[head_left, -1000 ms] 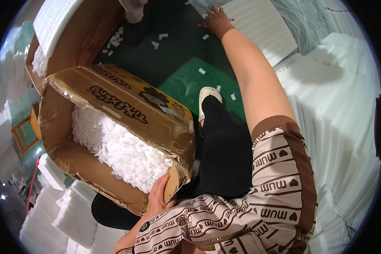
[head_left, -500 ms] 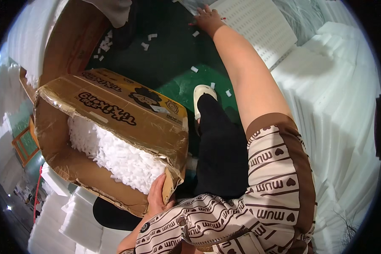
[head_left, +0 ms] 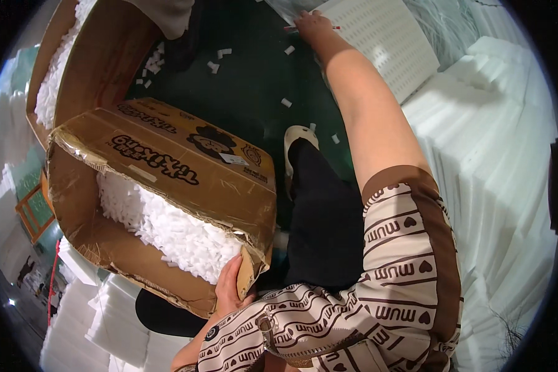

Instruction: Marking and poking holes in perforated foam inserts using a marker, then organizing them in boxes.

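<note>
An open cardboard box (head_left: pixel 155 146) lies tilted at the left, with a heap of small white foam pieces (head_left: pixel 167 223) inside. My left hand (head_left: pixel 229 288) is closed around its near right corner, the thumb side hidden. Far off, my right arm stretches out to the near-left edge of a white sheet with rows of small slits (head_left: pixel 378 46). My right hand (head_left: pixel 313 28) rests at that edge, its fingers partly hidden. A thin red-and-white stick (head_left: pixel 336 27) pokes out on both sides of this hand.
Several loose foam pieces (head_left: pixel 286 103) lie on the dark green floor (head_left: pixel 248 80). Stacked white foam sheets (head_left: pixel 496 155) fill the right side. A second cardboard box (head_left: pixel 99 56) holding white pieces stands at upper left, beside another person's light clothing (head_left: pixel 164 15).
My right hand has shifted slightly right, the stick moving with it, and the slitted sheet has slid a little right and nearer. White sheeting over the second box has moved away, exposing its pieces.
</note>
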Tool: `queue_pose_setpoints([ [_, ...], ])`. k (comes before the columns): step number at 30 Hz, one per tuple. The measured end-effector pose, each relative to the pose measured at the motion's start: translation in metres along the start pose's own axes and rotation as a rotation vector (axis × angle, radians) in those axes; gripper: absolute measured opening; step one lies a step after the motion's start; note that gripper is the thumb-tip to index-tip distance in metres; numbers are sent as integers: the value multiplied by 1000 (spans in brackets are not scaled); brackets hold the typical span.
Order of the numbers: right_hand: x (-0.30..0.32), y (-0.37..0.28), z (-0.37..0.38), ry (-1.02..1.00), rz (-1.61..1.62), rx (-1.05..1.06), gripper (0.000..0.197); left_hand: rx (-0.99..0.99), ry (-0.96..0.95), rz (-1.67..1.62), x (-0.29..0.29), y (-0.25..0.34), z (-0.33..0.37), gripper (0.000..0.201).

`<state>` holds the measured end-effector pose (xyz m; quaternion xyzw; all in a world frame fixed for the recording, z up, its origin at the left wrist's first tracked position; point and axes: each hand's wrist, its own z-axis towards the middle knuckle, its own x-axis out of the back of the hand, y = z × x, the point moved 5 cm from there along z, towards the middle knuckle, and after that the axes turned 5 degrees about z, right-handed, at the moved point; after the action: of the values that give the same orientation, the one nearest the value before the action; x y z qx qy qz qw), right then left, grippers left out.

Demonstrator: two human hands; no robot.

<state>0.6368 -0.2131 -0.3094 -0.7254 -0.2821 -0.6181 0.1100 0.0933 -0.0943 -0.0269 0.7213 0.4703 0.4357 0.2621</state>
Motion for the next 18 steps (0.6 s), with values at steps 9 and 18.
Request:
queue_pose_setpoints([
  [9, -2, 2, 1, 48, 16, 112, 23, 2, -30, -16, 0, -5, 0, 82],
  [18, 0, -4, -4, 34, -31, 37, 20, 3, -24, -2, 3, -8, -2, 80],
])
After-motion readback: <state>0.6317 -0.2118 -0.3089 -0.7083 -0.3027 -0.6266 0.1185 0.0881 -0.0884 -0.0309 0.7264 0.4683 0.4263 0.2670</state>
